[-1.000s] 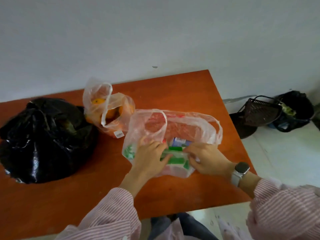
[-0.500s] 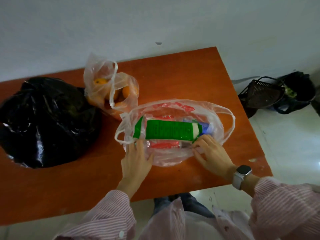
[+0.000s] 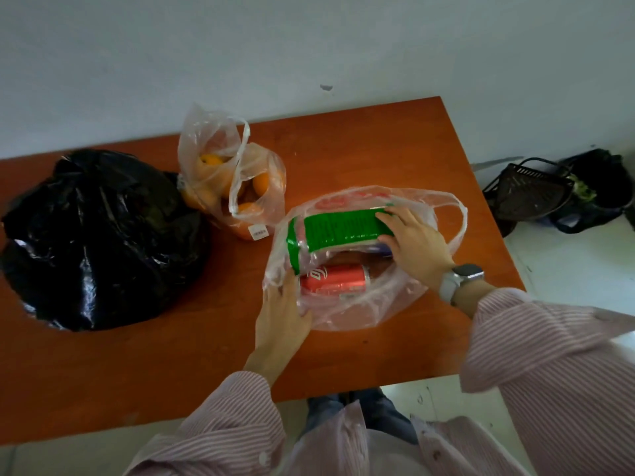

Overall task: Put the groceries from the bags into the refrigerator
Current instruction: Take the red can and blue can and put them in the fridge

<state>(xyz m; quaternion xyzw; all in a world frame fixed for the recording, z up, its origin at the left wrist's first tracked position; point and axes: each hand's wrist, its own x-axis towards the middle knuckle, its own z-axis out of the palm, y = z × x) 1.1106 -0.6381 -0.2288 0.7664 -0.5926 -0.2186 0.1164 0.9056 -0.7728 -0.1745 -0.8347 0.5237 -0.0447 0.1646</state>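
Since half a second ago, the right hand (image 3: 417,247) has moved up onto the green carton (image 3: 338,228), its fingers now curled over the carton's right end, lifting it inside the clear bag (image 3: 395,304). Left hand (image 3: 280,319), fingers bent, pinches that bag's near-left rim. One red can (image 3: 335,278) lies just under the carton. Left of the clear bag stand one bag of oranges (image 3: 237,182) and, farther left, one black bag (image 3: 99,235), all on the orange table (image 3: 360,149).
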